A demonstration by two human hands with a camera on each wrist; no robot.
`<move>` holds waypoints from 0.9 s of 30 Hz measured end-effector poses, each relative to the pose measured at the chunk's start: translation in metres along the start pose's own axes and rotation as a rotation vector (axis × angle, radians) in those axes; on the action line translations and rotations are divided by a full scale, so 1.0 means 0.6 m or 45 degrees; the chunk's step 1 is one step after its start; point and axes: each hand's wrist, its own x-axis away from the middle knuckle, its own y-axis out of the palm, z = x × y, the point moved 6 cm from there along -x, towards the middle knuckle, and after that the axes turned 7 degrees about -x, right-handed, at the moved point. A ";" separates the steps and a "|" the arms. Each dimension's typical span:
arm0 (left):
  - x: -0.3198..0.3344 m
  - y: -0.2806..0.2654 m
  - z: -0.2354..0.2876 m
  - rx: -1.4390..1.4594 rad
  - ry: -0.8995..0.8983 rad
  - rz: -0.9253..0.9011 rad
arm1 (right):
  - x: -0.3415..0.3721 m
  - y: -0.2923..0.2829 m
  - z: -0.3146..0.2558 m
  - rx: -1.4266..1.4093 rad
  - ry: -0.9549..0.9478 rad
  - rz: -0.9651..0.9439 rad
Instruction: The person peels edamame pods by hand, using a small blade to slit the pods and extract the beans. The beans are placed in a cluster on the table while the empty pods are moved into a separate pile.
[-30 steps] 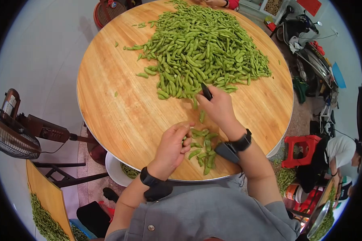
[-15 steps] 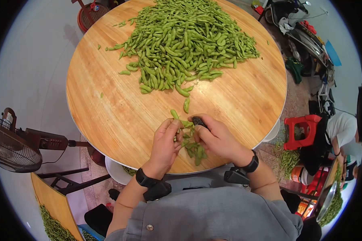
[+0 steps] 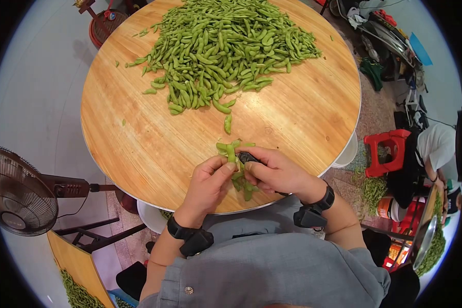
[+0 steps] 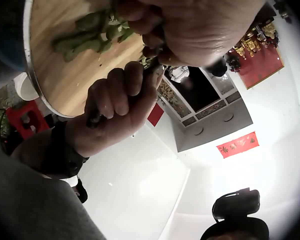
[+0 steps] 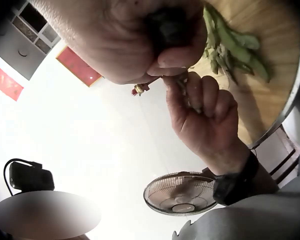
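Observation:
Near the table's front edge, my left hand pinches a green soybean pod between thumb and forefinger, its end pointing up. My right hand grips a black-handled tool right beside that pod. The fingers hide the tool's working end, so I cannot tell its exact kind. Both hands nearly meet over a small group of loose pods, also seen as pods in the left wrist view. In the right wrist view the dark handle end shows inside the right fist.
A large heap of pods covers the far part of the round wooden table. A fan stands left. A white bucket sits below the front edge. To the right are a red stool and another person.
My right hand has come back from the heap's near edge to beside the left hand. The left hand now holds a pod upright at the tool. The head view has shifted.

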 end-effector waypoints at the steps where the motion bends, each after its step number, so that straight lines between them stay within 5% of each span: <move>1: 0.000 0.003 0.001 -0.001 0.001 -0.001 | 0.000 0.000 0.000 0.000 -0.002 0.000; 4: -0.001 0.004 -0.003 -0.085 0.028 0.061 | -0.002 -0.003 0.007 0.000 0.015 0.011; 6: -0.002 0.002 0.017 -0.777 0.468 0.158 | -0.006 -0.005 0.008 0.060 -0.055 0.011; 9: 0.003 0.010 0.032 -1.303 0.624 0.225 | -0.009 -0.006 0.008 0.112 0.009 0.086; 13: -0.002 0.011 0.036 -1.362 0.620 0.182 | -0.010 -0.004 0.011 -0.182 0.098 0.032; 15: -0.007 0.006 0.027 -0.731 0.496 0.126 | -0.006 0.004 0.015 -0.641 0.198 -0.150; 16: -0.005 0.001 0.028 -0.732 0.494 0.128 | -0.003 0.003 0.013 -0.643 0.198 -0.153; 18: -0.006 -0.002 -0.013 0.189 -0.100 -0.140 | 0.006 0.013 0.012 -0.932 0.280 -0.220; 24: -0.007 0.020 -0.035 0.777 -0.127 -0.425 | 0.007 0.011 0.019 -1.045 0.293 -0.207; 27: -0.006 0.016 -0.034 0.541 -0.153 -0.260 | 0.000 -0.007 0.008 -0.657 0.211 -0.025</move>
